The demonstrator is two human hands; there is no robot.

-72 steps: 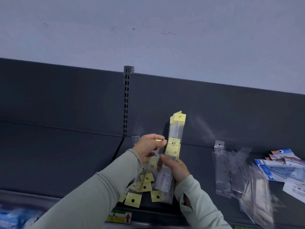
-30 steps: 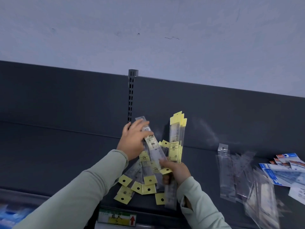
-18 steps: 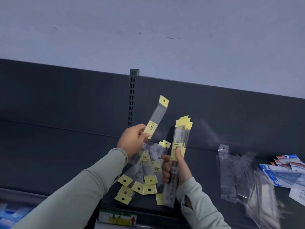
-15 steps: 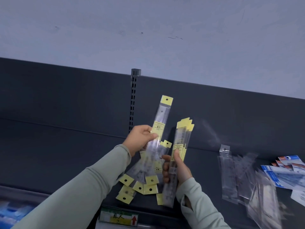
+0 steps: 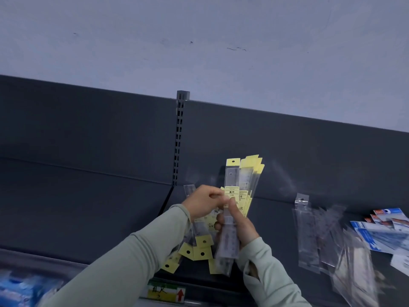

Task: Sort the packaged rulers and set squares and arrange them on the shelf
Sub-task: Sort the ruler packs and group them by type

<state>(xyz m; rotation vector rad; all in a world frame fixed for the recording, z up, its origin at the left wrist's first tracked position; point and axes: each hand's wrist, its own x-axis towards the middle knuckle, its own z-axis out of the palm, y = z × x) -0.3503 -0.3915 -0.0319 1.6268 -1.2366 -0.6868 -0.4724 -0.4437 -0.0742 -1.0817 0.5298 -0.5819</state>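
Note:
My right hand (image 5: pixel 240 226) grips a bundle of packaged rulers (image 5: pixel 243 187) upright, their yellow header tabs fanned at the top. My left hand (image 5: pixel 204 201) pinches the front ruler of that bundle at its yellow label, pressing it against the rest. Beneath my hands, a loose pile of the same yellow-tabbed rulers (image 5: pixel 198 249) lies on the dark grey shelf (image 5: pixel 88 209), tabs pointing toward me. Part of that pile is hidden behind my wrists.
Clear packets of rulers or set squares (image 5: pixel 318 231) lie scattered at the right, with blue-and-white packs (image 5: pixel 385 229) beyond them. A slotted upright (image 5: pixel 179 138) divides the shelf's back panel. A price label (image 5: pixel 166 292) sits on the front edge; blue packs (image 5: pixel 20 291) show lower left.
My left hand lifted one ruler out of the pile, turned it tab-up and brought it right onto the front of the bundle in my right hand.

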